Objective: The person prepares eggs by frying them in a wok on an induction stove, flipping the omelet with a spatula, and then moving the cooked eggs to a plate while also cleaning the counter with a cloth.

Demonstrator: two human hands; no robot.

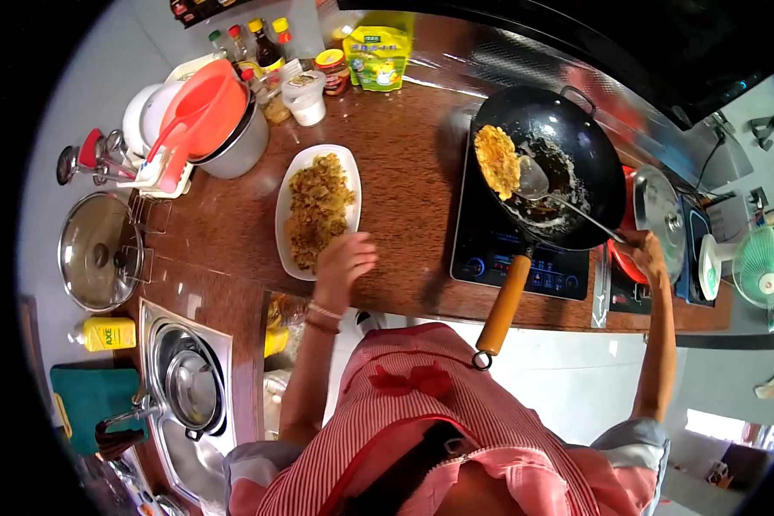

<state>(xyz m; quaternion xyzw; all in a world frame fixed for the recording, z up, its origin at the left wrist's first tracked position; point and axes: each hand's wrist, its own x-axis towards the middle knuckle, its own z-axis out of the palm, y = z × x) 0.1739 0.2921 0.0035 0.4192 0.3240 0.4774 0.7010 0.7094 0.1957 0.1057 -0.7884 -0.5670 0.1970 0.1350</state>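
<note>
My right hand [645, 255] grips the handle of a metal ladle [534, 177], whose bowl lies in a black wok [577, 122]. Against the ladle bowl, on the wok's left wall, rests a browned, fried piece of food [497, 161], perhaps egg. Oily residue covers the wok's bottom. The wok stands on an induction cooker [484, 248], its wooden handle [504, 313] pointing towards me. My left hand [345, 261] is by the lower right rim of a white oblong dish [285, 238] heaped with browned, chopped food [319, 206]; it holds nothing visible, and whether it touches the dish I cannot tell.
Seasoning bottles [267, 48], a jar [333, 71] and a yellow-green pouch [378, 58] stand at the back. A red colander [206, 106] on a pot, a glass lid [100, 251] and a sink [197, 445] are left. Right are a lidded red pot [661, 213] and a green fan [766, 277].
</note>
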